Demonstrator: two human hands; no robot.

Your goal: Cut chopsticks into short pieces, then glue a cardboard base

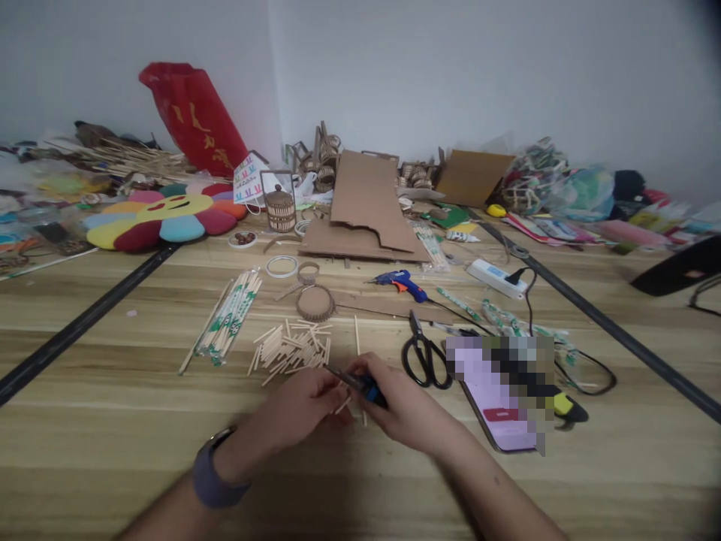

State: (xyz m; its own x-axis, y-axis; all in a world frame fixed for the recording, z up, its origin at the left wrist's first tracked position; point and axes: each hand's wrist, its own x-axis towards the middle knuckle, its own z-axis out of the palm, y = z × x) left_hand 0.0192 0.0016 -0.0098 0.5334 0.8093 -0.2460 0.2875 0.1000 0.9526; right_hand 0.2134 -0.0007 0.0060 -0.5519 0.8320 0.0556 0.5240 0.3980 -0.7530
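Note:
My right hand [391,402] is closed around a blue-handled tool [370,389] with a dark, narrow front end. I cannot make out whether it is a knife or a pair of pliers. That dark end reaches over my left hand [315,402], whose fingers pinch a thin wooden stick [342,406]. Just beyond my hands lies a loose pile of short cut sticks [293,349]. A longer stick [357,334] lies upright in view beside my right hand, its middle hidden by the hand. Black-handled scissors [425,357] rest to the right.
Bundled wrapped chopsticks [230,319] lie left of the pile. Behind it are a round stick-edged base [315,303], a tape roll [282,266], a blue glue gun [402,284] and cardboard [366,199]. At right are a phone [496,406] and a power strip [496,277] with cables.

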